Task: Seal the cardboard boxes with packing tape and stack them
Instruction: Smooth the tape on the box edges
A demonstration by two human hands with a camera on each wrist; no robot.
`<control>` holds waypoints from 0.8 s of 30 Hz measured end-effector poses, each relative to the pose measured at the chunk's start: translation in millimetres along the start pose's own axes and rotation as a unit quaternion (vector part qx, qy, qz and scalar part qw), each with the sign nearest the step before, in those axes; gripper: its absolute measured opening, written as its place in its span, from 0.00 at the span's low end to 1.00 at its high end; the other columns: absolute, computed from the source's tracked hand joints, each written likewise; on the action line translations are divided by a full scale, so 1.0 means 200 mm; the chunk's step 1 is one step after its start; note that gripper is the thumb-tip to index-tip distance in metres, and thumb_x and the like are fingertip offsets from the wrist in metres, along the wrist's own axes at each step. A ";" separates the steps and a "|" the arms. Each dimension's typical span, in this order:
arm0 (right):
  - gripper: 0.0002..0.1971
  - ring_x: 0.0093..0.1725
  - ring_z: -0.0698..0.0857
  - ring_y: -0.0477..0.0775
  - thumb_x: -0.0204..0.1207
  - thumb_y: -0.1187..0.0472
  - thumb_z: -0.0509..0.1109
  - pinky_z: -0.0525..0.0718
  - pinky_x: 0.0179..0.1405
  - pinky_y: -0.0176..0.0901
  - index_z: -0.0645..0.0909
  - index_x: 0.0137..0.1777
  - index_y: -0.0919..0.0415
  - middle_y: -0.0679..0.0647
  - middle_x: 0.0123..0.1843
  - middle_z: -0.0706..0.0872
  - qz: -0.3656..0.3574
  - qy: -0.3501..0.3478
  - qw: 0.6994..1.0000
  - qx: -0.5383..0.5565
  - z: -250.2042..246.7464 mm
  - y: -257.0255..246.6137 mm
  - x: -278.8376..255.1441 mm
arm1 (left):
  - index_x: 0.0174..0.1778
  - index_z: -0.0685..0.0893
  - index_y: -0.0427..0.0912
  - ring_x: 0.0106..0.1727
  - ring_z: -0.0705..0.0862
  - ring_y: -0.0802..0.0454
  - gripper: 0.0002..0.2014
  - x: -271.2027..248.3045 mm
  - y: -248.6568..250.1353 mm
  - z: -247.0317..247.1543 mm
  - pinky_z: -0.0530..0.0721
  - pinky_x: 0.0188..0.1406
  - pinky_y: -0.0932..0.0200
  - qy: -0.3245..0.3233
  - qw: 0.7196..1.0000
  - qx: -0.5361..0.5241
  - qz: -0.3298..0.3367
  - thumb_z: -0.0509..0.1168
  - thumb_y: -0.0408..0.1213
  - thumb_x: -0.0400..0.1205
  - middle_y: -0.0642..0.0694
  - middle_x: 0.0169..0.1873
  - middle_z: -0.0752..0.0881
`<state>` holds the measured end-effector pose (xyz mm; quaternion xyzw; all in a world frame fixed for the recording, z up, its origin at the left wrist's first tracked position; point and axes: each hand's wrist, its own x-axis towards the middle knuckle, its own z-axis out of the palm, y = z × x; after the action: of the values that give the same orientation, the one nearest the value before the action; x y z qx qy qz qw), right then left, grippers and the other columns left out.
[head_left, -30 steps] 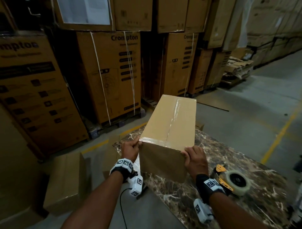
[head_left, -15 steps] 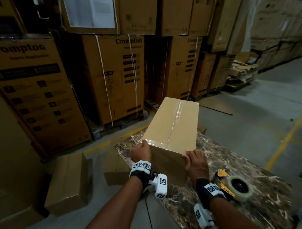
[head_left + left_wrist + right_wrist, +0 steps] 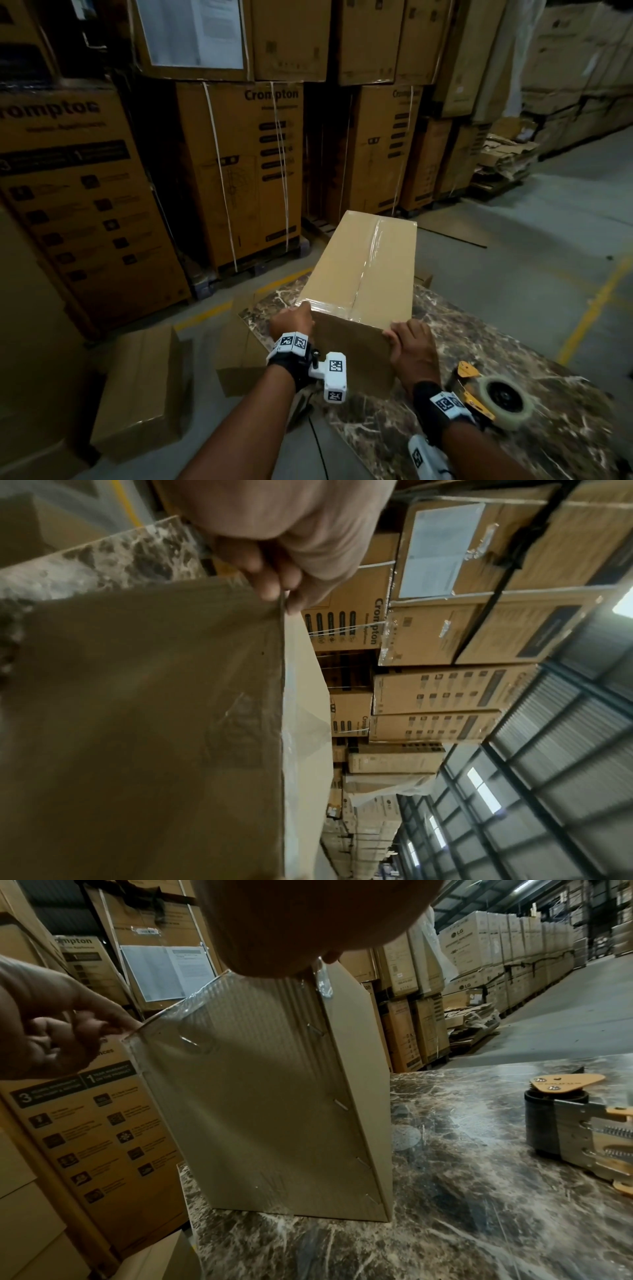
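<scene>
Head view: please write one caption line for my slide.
Both hands grip the taped box on the marble table.

**Dim warehouse, strong wide-angle bend**

All three views are underexposed and warm brown. In the head view the brightest surface is the top of the box (image 3: pixel 363 267), lit from above; its near face falls into shadow, and the tape (image 3: pixel 371 246) down its seam carries a thin streak of glare. The corners darken and the stacked cartons (image 3: pixel 239 171) bow outward at the edges. The left wrist view takes daylight from wall panels (image 3: pixel 479 785) (bright, nearly blown out), while the hand (image 3: pixel 291 534) up close is soft and out of focus. In the right wrist view the marble table (image 3: pixel 479 1191) shows faint sheen; the hand (image 3: pixel 308 920) at top is a dark blur, possibly backlit.
</scene>
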<state>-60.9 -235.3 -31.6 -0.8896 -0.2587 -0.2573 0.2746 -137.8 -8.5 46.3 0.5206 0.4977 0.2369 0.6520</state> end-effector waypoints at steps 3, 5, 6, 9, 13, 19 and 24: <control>0.05 0.51 0.78 0.59 0.80 0.62 0.74 0.83 0.49 0.57 0.86 0.53 0.59 0.54 0.49 0.83 0.000 -0.002 1.000 -0.004 -0.01 -0.01 -0.01 | 0.36 0.90 0.43 0.38 0.88 0.44 0.10 0.06 0.03 -0.04 0.85 0.40 0.55 -0.001 0.999 0.046 0.013 0.82 0.44 0.68 0.46 0.35 0.90; 0.08 0.51 0.78 0.59 0.83 0.57 0.67 0.83 0.50 0.58 0.86 0.53 0.58 0.54 0.49 0.83 0.000 0.001 1.000 -0.003 -0.01 -0.01 0.00 | 0.39 0.93 0.42 0.41 0.89 0.45 0.11 0.10 0.05 -0.08 0.84 0.40 0.58 -0.029 0.998 0.051 0.019 0.83 0.44 0.68 0.46 0.38 0.92; 0.11 0.51 0.78 0.59 0.83 0.54 0.64 0.83 0.50 0.59 0.86 0.52 0.58 0.54 0.49 0.83 0.000 0.003 1.000 -0.005 -0.01 -0.01 0.00 | 0.38 0.93 0.41 0.40 0.90 0.44 0.11 0.14 0.05 -0.09 0.85 0.39 0.58 -0.045 0.997 0.061 0.021 0.84 0.43 0.68 0.46 0.37 0.93; 0.14 0.50 0.77 0.58 0.82 0.52 0.60 0.80 0.54 0.60 0.85 0.51 0.57 0.53 0.47 0.82 0.001 0.015 0.999 -0.030 -0.02 -0.04 -0.01 | 0.35 0.92 0.38 0.37 0.89 0.46 0.13 0.20 0.05 -0.13 0.85 0.36 0.57 -0.078 0.994 0.075 0.006 0.85 0.43 0.67 0.44 0.34 0.93; 0.14 0.45 0.76 0.57 0.82 0.51 0.62 0.74 0.56 0.57 0.86 0.46 0.57 0.53 0.42 0.81 0.005 0.063 0.997 -0.042 -0.02 -0.13 0.02 | 0.40 0.92 0.41 0.44 0.87 0.47 0.12 0.30 0.07 -0.16 0.77 0.43 0.54 -0.176 0.980 0.070 -0.055 0.82 0.44 0.68 0.46 0.40 0.94; 0.07 0.49 0.82 0.55 0.78 0.59 0.79 0.80 0.51 0.47 0.90 0.55 0.57 0.52 0.49 0.87 -0.122 -0.007 0.992 0.020 0.14 -0.47 0.17 | 0.41 0.89 0.44 0.46 0.83 0.48 0.03 0.37 0.13 -0.18 0.75 0.51 0.52 -0.244 0.962 0.088 -0.088 0.76 0.37 0.75 0.49 0.37 0.90; 0.06 0.50 0.81 0.54 0.80 0.55 0.77 0.83 0.50 0.48 0.90 0.53 0.55 0.52 0.49 0.85 -0.127 -0.077 0.989 0.020 0.33 -0.70 0.25 | 0.46 0.90 0.42 0.43 0.86 0.48 0.06 0.44 0.12 -0.18 0.78 0.44 0.55 -0.269 0.956 0.092 -0.079 0.77 0.36 0.75 0.47 0.39 0.92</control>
<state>-89.0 -78.3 1.3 -0.8608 -0.3952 -0.2158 0.2372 -131.2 87.6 33.8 0.5815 0.3634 -0.0110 0.7278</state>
